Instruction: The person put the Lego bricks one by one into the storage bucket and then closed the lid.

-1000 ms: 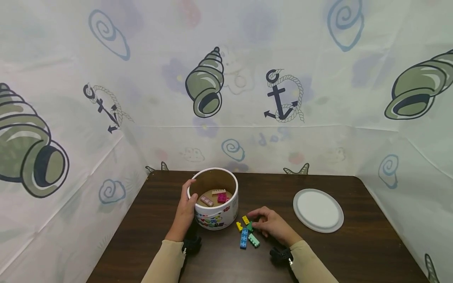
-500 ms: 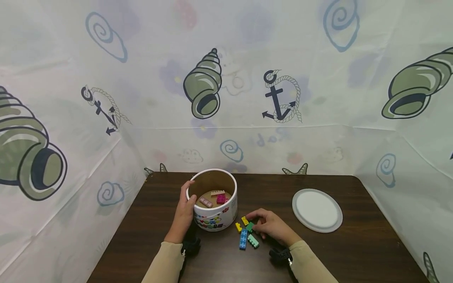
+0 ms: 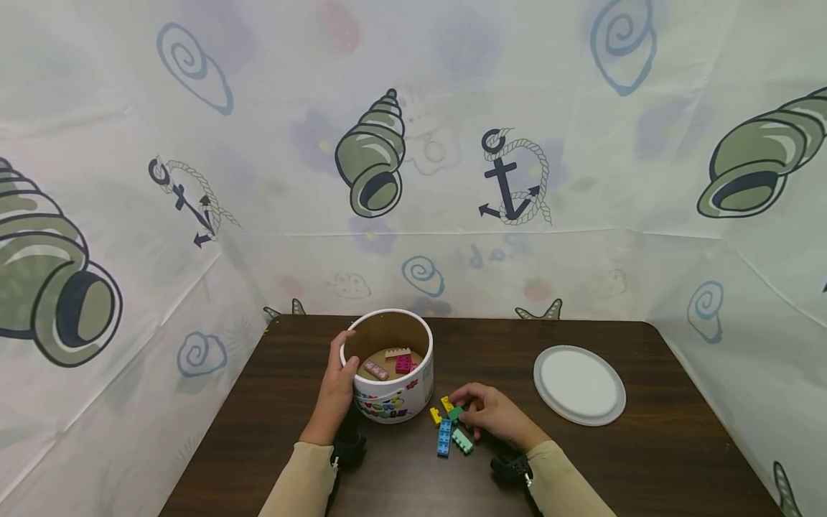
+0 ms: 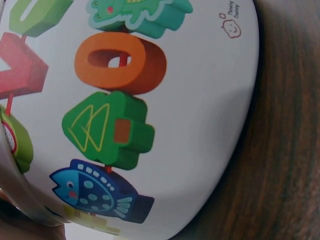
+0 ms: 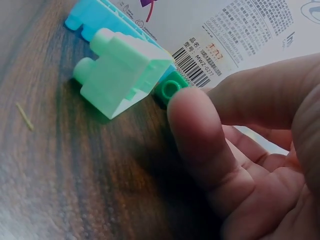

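Observation:
My left hand (image 3: pixel 337 388) holds a round white tub (image 3: pixel 394 402) by the left side of its rim. The tub has colourful toy prints outside, also filling the left wrist view, and pink and cream building bricks (image 3: pixel 403 363) inside. Right of it, my right hand (image 3: pixel 497 413) has its thumb and index finger at a small green brick (image 5: pixel 172 86), which the thumb partly covers in the right wrist view. Beside the index fingertip is a yellow brick (image 3: pixel 446 403). A second yellow brick (image 3: pixel 436 416), a blue brick (image 3: pixel 444 438) and a mint-green brick (image 3: pixel 461 441) lie close by.
A round white lid (image 3: pixel 579 385) lies flat on the dark wooden table (image 3: pixel 665 445), right of my right hand. Behind the table hangs a pale sheet (image 3: pixel 446 64) printed with shells and anchors. Dark wrist straps (image 3: pixel 349 451) sit below both hands.
My right fingers have shifted slightly at the green and yellow bricks, and the index finger covers more of the yellow one. My left hand and the tub stay put; the head view has shifted a little.

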Motion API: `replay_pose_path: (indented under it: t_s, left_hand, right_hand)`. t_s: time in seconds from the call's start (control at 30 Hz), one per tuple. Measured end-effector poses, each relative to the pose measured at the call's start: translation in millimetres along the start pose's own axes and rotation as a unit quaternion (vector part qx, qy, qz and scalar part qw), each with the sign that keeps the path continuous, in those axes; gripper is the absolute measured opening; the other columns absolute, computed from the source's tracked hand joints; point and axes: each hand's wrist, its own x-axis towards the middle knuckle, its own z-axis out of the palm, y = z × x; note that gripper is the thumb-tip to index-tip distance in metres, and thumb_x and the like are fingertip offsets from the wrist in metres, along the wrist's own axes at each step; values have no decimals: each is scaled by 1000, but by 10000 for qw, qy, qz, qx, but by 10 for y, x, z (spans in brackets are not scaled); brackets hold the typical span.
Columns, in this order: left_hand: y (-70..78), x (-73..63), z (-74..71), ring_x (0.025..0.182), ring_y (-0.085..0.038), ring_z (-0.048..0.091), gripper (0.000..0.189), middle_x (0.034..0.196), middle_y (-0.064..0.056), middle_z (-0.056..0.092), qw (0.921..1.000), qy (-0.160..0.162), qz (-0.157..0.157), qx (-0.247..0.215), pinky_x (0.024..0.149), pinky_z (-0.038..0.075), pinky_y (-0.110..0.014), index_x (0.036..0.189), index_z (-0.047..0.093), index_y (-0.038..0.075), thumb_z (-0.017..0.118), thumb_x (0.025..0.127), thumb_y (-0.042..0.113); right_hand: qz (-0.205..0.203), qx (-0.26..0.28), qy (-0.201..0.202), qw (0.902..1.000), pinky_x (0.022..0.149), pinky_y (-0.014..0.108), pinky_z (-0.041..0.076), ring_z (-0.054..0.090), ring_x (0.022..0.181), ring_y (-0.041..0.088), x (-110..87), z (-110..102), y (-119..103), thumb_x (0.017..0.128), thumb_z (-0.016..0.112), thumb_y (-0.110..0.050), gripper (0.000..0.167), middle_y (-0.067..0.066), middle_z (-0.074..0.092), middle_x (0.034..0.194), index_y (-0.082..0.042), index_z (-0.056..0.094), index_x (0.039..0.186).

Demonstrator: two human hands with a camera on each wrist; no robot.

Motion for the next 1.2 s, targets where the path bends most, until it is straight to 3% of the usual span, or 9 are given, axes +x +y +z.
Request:
replay_pose_path:
  t_s: [0.23,0.43,0.6,0.77,0.97,1.2]
  left_hand:
    - [-18,-3,15,152,-41,41,56,172,-11,33,10000,-11,-6,-49,123,29,-68,165,33,28,48,111,35]
    - [-32,-9,23,152,-42,41,56,172,-12,33,10000,-9,-76,-59,123,29,-70,165,32,29,49,112,36]
    - [-35,-3,30,153,-43,41,54,171,-10,34,9999,-12,-90,-78,125,28,-70,164,33,31,48,112,37]
    - [-42,-1,32,152,-46,40,55,171,-12,33,10000,9,-23,-74,124,29,-70,164,33,29,49,112,36]
    - [-42,13,17,153,-48,39,56,172,-13,32,10000,23,-51,3,125,28,-72,165,33,27,49,111,36]
    - [-17,22,13,152,-49,40,56,171,-15,34,9998,-10,-100,-173,125,29,-70,164,33,25,50,111,35]
  right_hand:
    - [-23,335,-89,9994,65,28,60,63,73,15,14,-32,40,103,72,-8,43,21,63,121,-1,64,145]
    - [9,437,-161,9989,73,31,64,68,80,17,12,-73,78,104,74,-14,49,12,63,110,-4,61,150]
    - [-94,613,-273,9977,81,32,64,70,85,19,-1,-111,85,107,69,-12,50,10,62,104,-1,57,154]
    - [-156,789,-267,9964,84,32,64,72,89,17,-10,-120,86,107,67,-9,44,10,64,104,3,58,148]
    - [-154,1393,-98,9901,90,39,65,74,103,26,0,-97,108,106,65,-3,33,25,65,117,5,44,131]
    - [-30,1394,-36,9902,70,31,59,70,88,25,3,-121,107,109,60,-9,21,17,66,104,-6,43,121]
